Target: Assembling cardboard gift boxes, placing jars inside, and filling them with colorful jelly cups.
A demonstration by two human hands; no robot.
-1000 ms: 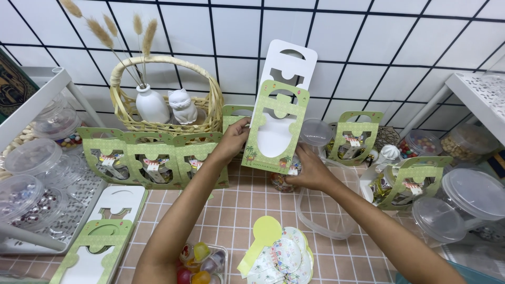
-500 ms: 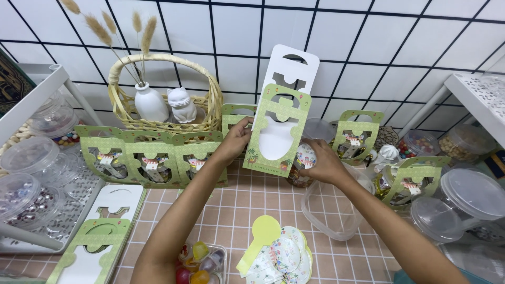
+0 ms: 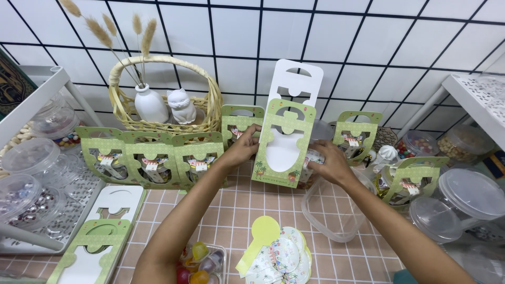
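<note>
I hold a green and white cardboard sleeve upright over the tiled counter; it has an oval cut-out window and a white tab at the top. My left hand grips its left edge. At its right edge, my right hand presses a small clear jar of sweets in behind the card; most of the jar is hidden. Directly below my right hand lies an empty clear plastic tub.
Finished green sleeved jars line up at the left, with more jars at the right. A wicker basket holds a white vase and a cat figure. Flat sleeves, round stickers, lidded tubs and a jelly tray lie around.
The sleeve has stayed upright, shifting slightly. My right hand has brought the small jar up against the back of the card at its right edge.
</note>
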